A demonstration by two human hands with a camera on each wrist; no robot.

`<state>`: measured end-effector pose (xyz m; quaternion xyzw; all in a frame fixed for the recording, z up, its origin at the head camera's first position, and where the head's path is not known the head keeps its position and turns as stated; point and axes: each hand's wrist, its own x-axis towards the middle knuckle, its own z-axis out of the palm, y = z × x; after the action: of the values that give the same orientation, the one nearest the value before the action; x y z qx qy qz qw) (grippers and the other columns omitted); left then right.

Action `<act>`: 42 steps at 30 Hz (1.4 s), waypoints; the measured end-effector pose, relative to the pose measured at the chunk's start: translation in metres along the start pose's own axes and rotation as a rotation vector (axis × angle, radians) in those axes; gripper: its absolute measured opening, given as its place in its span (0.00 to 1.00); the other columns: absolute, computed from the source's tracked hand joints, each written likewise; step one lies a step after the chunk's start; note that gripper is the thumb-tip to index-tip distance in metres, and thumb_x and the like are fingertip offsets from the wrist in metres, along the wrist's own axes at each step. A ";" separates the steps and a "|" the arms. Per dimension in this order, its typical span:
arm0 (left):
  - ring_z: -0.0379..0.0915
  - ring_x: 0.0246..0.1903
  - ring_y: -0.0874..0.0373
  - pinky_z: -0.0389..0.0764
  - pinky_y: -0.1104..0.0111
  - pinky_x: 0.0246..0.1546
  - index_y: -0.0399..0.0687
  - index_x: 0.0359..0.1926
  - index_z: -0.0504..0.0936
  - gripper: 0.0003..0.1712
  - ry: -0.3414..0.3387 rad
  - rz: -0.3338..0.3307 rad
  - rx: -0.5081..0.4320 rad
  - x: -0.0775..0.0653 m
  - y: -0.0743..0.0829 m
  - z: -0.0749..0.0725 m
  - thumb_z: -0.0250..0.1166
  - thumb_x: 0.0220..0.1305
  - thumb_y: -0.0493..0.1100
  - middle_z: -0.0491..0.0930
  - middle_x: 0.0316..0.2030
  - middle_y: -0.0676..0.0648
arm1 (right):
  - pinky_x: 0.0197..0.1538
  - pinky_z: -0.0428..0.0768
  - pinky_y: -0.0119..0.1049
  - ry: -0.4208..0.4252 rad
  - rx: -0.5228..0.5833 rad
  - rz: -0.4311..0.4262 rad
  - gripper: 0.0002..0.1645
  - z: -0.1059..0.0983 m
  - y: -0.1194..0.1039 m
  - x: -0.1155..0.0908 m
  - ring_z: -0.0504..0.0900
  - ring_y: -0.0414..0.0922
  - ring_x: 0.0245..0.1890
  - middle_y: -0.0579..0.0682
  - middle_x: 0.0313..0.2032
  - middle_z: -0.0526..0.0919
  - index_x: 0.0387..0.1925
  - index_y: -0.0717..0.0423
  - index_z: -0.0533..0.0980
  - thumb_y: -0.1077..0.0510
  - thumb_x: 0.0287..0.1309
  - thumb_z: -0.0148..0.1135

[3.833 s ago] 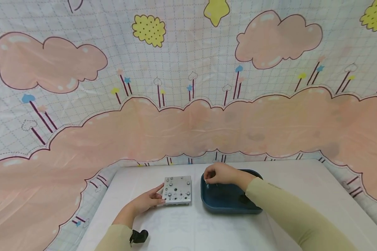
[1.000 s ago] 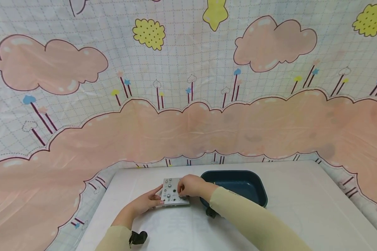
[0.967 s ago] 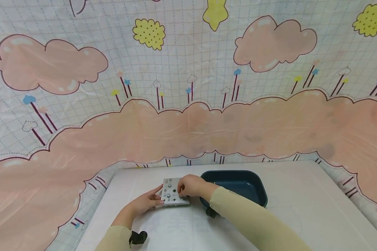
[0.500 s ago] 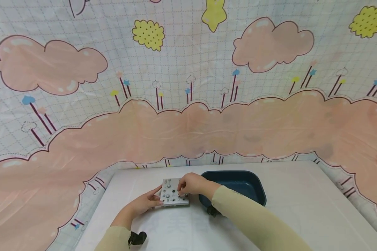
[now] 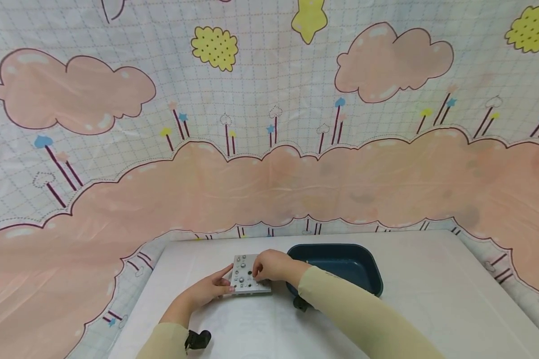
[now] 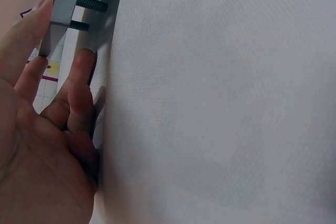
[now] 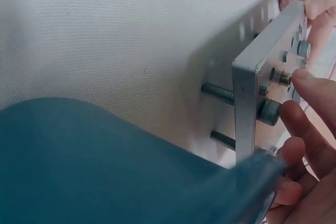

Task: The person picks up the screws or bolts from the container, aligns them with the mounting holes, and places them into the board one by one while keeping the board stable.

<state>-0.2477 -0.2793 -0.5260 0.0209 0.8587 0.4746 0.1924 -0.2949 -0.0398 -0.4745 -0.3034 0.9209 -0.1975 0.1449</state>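
Observation:
A square metal plate (image 5: 244, 274) with several holes and socket head screws stands on the table, raised on screw shanks (image 7: 219, 93) that poke out below it. My left hand (image 5: 206, 290) grips its left edge, thumb on the top face and a finger against the side. Over the plate's right half, my right hand (image 5: 273, 265) pinches a small brass-coloured screw (image 7: 285, 79) at a hole, its thumb and index fingertips right at it. Beside those fingers sits a dark socket head screw (image 7: 270, 113). From the head view, the right fingers hide the brass piece.
A dark blue tray (image 5: 376, 271) stands just right of the plate, partly under my right forearm; its wall also fills the lower right wrist view. White cloth (image 5: 251, 331) covers the table. A patterned curtain (image 5: 269, 194) hangs behind. A black wrist camera (image 5: 198, 340) sits by the left sleeve.
My right hand has come left from over the tray to the plate, and since then its fingers shift only slightly there. The left hand keeps its grip on the plate's edge.

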 end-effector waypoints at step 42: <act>0.69 0.39 0.54 0.71 0.64 0.40 0.51 0.77 0.57 0.49 0.004 -0.019 -0.007 -0.001 0.003 0.000 0.72 0.61 0.49 0.75 0.46 0.45 | 0.44 0.79 0.36 0.060 0.252 -0.113 0.13 -0.068 0.133 -0.057 0.81 0.39 0.39 0.44 0.40 0.85 0.45 0.58 0.86 0.56 0.61 0.69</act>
<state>-0.2473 -0.2780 -0.5231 0.0110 0.8576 0.4756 0.1953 -0.3434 0.1124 -0.4663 -0.3281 0.8741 -0.3285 0.1431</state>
